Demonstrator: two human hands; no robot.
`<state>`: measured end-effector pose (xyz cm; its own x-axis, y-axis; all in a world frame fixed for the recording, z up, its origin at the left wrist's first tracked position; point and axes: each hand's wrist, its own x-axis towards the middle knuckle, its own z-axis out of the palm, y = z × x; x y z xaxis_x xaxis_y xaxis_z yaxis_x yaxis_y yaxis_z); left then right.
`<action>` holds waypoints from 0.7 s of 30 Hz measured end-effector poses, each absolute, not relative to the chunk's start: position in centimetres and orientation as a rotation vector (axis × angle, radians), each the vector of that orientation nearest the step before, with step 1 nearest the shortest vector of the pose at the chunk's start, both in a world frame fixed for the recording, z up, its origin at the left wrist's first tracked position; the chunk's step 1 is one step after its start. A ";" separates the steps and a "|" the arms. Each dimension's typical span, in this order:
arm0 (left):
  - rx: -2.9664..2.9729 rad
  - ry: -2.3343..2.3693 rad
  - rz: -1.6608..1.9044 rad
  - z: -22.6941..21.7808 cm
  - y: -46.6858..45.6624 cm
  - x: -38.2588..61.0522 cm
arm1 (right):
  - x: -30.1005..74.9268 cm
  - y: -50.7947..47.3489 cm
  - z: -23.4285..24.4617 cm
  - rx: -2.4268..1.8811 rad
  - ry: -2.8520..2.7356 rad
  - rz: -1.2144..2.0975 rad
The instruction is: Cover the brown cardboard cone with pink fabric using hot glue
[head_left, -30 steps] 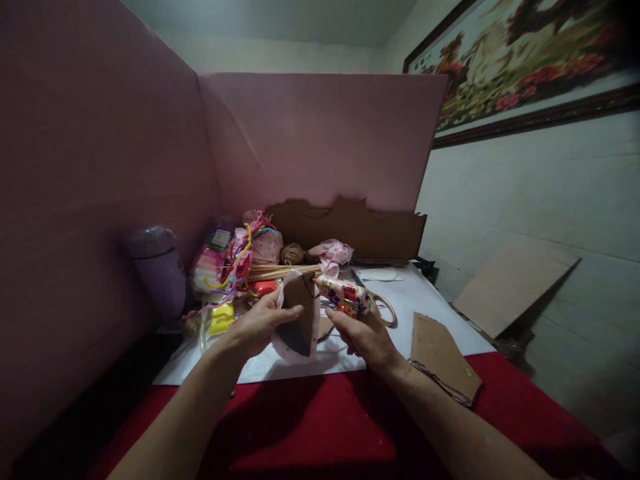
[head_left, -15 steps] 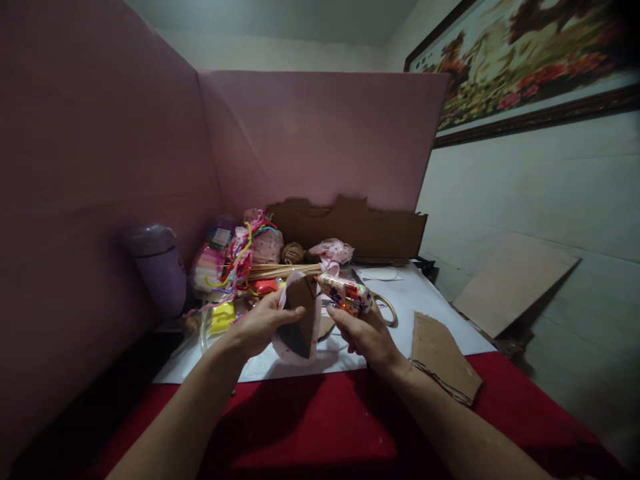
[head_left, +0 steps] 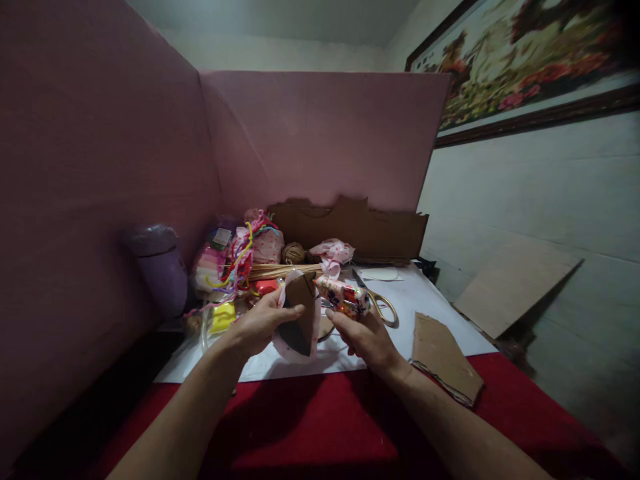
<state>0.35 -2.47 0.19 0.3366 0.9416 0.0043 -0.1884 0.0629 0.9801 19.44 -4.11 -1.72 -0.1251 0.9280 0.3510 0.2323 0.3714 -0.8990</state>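
Observation:
My left hand (head_left: pixel 263 323) grips a leaf-shaped piece of cardboard (head_left: pixel 299 327), thumb across its face. Pale pink dotted fabric (head_left: pixel 287 351) sticks out round the cardboard's edges. In my right hand (head_left: pixel 367 337) is a glue gun (head_left: pixel 345 295) with a colourful floral pattern and a small orange light. Its tip points left, at the upper right edge of the cardboard; whether it touches, I cannot tell. Scissors (head_left: pixel 385 308) with gold handles lie just behind my right hand. A round-edged cardboard piece (head_left: pixel 325 327) shows partly between my hands.
Thin wooden sticks (head_left: pixel 265 271), a twine ball (head_left: pixel 293 253), bunched dotted fabric (head_left: pixel 333 251) and colourful pipe cleaners (head_left: pixel 243 257) lie at the back. A yellow packet (head_left: pixel 221 318) is left. Cut cardboard (head_left: pixel 445 357) lies right, on white paper over red cloth. Torn cardboard (head_left: pixel 350 230) stands behind.
The glue gun has shifted slightly left and down along the cardboard's edge. My left hand keeps its hold, almost unmoved.

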 end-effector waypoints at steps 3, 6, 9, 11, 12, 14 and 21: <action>1.188 0.819 1.041 0.3 -2.4 0.3 | 19.4 -4.1 -1.9 -1.090 -1.625 0.834; 1.179 0.834 1.063 0.3 -2.4 0.2 | 19.4 -4.1 -1.9 -1.104 -1.638 0.824; 1.187 0.828 1.052 0.2 -2.3 0.2 | 19.3 -4.2 -1.7 -1.103 -1.628 0.834; 1.200 0.814 1.032 0.1 -2.2 0.1 | 19.3 -4.2 -1.6 -1.109 -1.620 0.837; 1.204 0.810 1.021 0.0 -2.2 0.1 | 19.3 -4.2 -1.6 -1.114 -1.615 0.838; 1.205 0.807 1.003 0.0 -2.2 0.0 | 19.3 -4.2 -1.6 -1.123 -1.609 0.843; 1.196 0.829 1.012 0.2 -2.3 0.2 | 19.4 -4.1 -1.7 -1.105 -1.620 0.812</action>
<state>0.21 -2.30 0.16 0.3464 0.9381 0.0037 -0.1807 0.0628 0.9815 19.36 -4.08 -1.69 -0.1109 0.9313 0.3469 0.2797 0.3642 -0.8883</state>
